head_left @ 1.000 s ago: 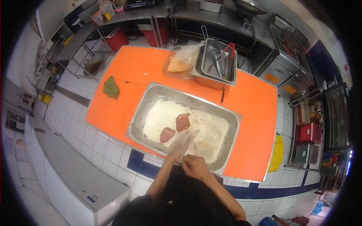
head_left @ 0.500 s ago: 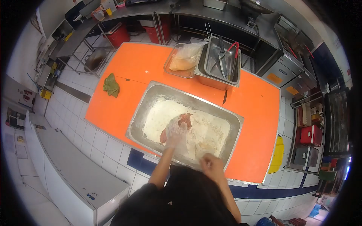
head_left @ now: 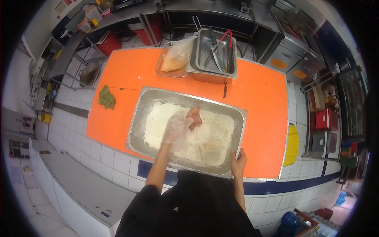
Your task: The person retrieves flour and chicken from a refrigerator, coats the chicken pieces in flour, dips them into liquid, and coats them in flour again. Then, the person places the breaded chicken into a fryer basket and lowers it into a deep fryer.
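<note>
A deep metal pan [head_left: 135, 132] holding a layer of white flour [head_left: 156, 118] sits on the orange tabletop. My left hand [head_left: 176, 127], in a loose clear plastic glove, is over the flour and slightly blurred. Its fingers are closed on a reddish piece of raw meat [head_left: 194, 119], which shows beyond the fingertips. A flour-covered lump [head_left: 210, 151] lies in the pan's near right part. My bare right hand [head_left: 238, 162] grips the pan's rim at the near right corner, thumb on top.
At the table's far side, a clear tray holds a plastic bag of pale orange food [head_left: 175, 61]. Beside it stands a metal container [head_left: 233, 73] with a knife [head_left: 216, 53] and red-handled tongs [head_left: 226, 37]. A green cloth [head_left: 106, 98] lies at the left.
My right hand has moved from above the pan's near edge to its right corner and taken hold of the rim. My left hand has shifted, and the view has moved.
</note>
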{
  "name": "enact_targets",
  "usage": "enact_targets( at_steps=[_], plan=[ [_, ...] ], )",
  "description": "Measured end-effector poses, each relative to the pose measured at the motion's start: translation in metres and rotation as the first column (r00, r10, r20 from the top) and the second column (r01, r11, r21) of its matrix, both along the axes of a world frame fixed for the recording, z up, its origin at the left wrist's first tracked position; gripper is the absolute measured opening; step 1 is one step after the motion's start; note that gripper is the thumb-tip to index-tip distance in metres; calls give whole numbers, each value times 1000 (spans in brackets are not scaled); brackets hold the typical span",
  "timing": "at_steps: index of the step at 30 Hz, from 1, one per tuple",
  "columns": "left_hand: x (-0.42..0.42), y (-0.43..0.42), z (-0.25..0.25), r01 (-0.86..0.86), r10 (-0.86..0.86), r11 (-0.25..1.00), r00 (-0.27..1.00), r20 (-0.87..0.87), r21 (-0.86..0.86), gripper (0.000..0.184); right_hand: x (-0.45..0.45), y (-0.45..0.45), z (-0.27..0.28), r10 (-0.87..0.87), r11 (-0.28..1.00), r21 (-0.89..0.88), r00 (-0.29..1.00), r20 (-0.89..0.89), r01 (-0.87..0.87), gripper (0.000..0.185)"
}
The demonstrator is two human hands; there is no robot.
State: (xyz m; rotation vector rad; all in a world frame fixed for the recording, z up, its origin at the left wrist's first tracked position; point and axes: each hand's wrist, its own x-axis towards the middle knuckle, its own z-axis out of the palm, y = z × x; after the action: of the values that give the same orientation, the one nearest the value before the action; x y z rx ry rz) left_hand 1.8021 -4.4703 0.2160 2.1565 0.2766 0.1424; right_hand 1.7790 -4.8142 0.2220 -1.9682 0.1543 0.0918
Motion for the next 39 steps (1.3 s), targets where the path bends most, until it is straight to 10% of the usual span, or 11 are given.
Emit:
enact_targets(
  at_steps=[3,5,7,13,16,19,21,27,29,32,39],
  plan=[
    [-37,45,-38,-44,-172,833,926,335,552,23,-1,6,16,-49,999,1,999,-3,49,23],
    [-59,49,-42,337,-203,548,941,-270,765,29,-4,1,3,-77,997,21,997,7,77,22],
    [-58,0,-10,352,-322,850,936,-141,391,30,-5,-4,-1,-84,996,39,996,21,83,21],
    [-53,-168,-79,652,-665,671,740,-102,353,26,-15,-35,17,-64,998,18,987,-148,68,11],
    [-37,-160,-13,675,-650,687,737,-187,269,21,-22,-47,11,-130,984,132,988,79,119,13],
    [-18,-82,8,457,-430,874,885,-176,165,21,-27,-58,23,-173,963,206,985,-14,172,14],
    [-27,-7,15,302,-429,683,903,30,665,22,-28,-69,14,-167,973,157,985,-37,171,15],
    [-58,58,51,101,124,889,886,-447,447,32,-31,-72,13,-163,978,123,985,-65,170,24],
    [-87,72,-27,445,-398,400,872,-285,802,33,-30,-73,15,-137,979,143,988,-76,146,11],
    [-60,-25,14,384,-231,876,866,-444,292,31,-29,-75,4,-170,980,104,985,-5,170,29],
    [-57,-78,30,410,-240,896,772,-588,172,39,-29,-80,3,-140,982,120,989,-46,145,12]
  ],
)
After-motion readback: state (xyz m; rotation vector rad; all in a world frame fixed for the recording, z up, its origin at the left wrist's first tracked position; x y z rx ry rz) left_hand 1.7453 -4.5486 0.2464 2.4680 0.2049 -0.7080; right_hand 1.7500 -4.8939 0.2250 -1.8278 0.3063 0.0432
